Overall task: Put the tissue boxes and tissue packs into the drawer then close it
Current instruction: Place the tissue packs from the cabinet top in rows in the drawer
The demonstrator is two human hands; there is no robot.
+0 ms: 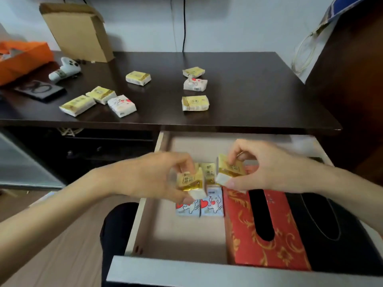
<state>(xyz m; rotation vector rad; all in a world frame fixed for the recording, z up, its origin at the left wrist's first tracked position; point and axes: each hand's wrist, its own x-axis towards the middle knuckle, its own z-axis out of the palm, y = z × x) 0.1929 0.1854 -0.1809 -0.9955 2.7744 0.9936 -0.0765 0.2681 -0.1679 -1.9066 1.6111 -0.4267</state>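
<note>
Drawer pulled wide open below the dark tabletop. Over the drawer's middle, left hand with a curled grip, thumb and fingertips pinching a gold tissue pack held tilted above the drawer floor. Just beside it, right hand likewise curled, its grip pinching a second gold pack by the edges, that one tilted too. Between the two held packs, a third gold pack standing in the drawer (possibly leaning on its neighbours; blur hid the contact). Below these, two heart-printed packs lying side by side on the drawer floor, touching the red tissue box to their right. Beside the red box, against the drawer's right wall, a black tissue box.

Left out on the tabletop: three packs clustered at the left, two gold and one heart-printed; a lone gold pack further back; three more in a column at centre, the middle one heart-printed. Also on the tabletop, at far left, a white game controller, an orange bag, and a cardboard box against the wall.
</note>
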